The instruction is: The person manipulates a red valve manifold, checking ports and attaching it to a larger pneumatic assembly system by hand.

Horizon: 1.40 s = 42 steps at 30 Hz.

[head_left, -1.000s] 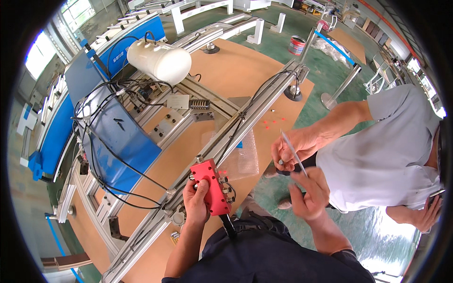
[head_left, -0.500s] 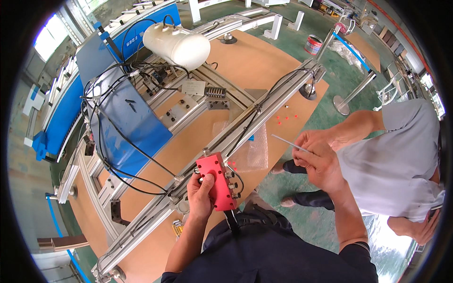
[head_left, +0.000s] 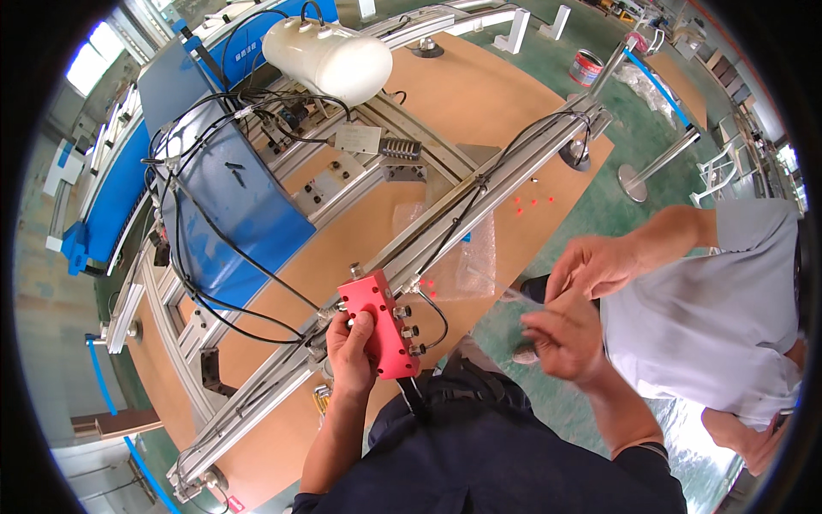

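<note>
A brown sheet board (head_left: 488, 81), on the green floor's (head_left: 582, 227) near side, carries an aluminium-profile frame (head_left: 505, 193) running from 7 to 2 o'clock of the view's centre, its round levelling feet (head_left: 574, 157) planted at 12 and 2. Bubble wrap (head_left: 475, 278) lies at 3, small red caps (head_left: 533, 202) at 2. On the floor, a paint pail (head_left: 586, 68) stands between 1 and 2, and a stanchion base (head_left: 632, 185) between 2 and 3.

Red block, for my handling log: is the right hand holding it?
No, the left hand holds the red block; the right hand is apart.
</note>
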### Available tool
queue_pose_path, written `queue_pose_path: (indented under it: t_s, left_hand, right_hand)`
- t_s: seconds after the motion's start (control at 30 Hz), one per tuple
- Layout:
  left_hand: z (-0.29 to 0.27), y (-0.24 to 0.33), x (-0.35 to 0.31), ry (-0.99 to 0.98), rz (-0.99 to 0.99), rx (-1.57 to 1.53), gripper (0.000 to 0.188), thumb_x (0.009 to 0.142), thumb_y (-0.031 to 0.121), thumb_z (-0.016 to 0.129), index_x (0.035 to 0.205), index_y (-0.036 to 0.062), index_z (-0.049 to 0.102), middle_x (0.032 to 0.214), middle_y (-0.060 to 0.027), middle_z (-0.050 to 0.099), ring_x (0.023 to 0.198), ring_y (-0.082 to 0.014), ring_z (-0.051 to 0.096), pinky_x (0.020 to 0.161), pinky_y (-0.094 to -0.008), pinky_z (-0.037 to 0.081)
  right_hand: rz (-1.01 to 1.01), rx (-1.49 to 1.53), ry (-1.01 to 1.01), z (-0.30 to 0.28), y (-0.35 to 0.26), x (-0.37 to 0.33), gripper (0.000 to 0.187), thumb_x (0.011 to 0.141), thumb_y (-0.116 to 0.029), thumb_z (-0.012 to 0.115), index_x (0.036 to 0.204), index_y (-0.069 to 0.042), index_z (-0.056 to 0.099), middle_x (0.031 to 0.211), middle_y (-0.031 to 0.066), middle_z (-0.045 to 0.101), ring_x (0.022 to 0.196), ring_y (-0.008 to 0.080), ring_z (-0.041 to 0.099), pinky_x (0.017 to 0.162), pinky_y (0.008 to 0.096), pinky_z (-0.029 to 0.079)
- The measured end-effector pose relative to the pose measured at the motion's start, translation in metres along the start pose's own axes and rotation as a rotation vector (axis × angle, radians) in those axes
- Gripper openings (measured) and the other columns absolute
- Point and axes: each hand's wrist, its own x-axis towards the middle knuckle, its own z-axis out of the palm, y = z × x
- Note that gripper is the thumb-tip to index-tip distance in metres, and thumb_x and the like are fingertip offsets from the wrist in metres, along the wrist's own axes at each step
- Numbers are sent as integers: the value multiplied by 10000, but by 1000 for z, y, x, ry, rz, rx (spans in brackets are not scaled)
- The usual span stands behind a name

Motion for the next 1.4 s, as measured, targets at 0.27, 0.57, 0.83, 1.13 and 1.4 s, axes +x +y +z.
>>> queue_pose_path:
  t_s: [0.27, 0.57, 0.83, 1.13, 1.4]
  left_hand:
    - [-6, 4, 2, 79, 33, 92, 262, 907, 202, 545, 1047, -19, 519, 946, -113, 638, 783, -171, 629, 725, -286, 511]
    - [-26, -5, 2, -6, -134, -143, 503, 852, 310, 609, 1193, -28, 460, 998, -171, 630, 944, -368, 636, 700, -484, 569]
    - [-26, 1, 9, -143, -275, -325, 606, 820, 335, 666, 1245, -29, 434, 1087, -212, 587, 977, -370, 615, 836, -490, 511]
    - [-43, -15, 6, -174, -291, -321, 584, 814, 284, 674, 1249, -20, 430, 1118, -199, 579, 1004, -389, 592, 851, -480, 495]
    - [-37, -15, 0, -261, -349, -428, 617, 788, 307, 659, 1261, -18, 434, 1156, -217, 556, 1053, -417, 570, 866, -494, 487]
  right_hand:
    - [578, 87, -130, 135, 83, -108, 52, 742, -89, 637, 787, -71, 656, 766, 100, 562, 713, 302, 563, 658, 386, 462]
    - [625, -119, -259, 279, 180, -123, 55, 746, -120, 632, 780, -92, 665, 816, 83, 570, 847, 266, 570, 723, 383, 492]
    - [608, -150, -375, 299, 192, -129, 175, 740, -120, 642, 914, -108, 660, 874, 74, 581, 884, 276, 560, 773, 389, 485]
    - [774, 402, -167, 225, 149, -133, 408, 775, -87, 630, 1170, -2, 573, 1045, 109, 605, 992, 242, 568, 865, 346, 456]
    - [973, 514, -287, 139, 81, -103, 174, 871, -52, 560, 1007, 17, 643, 802, 85, 653, 702, 155, 605, 668, 267, 478]
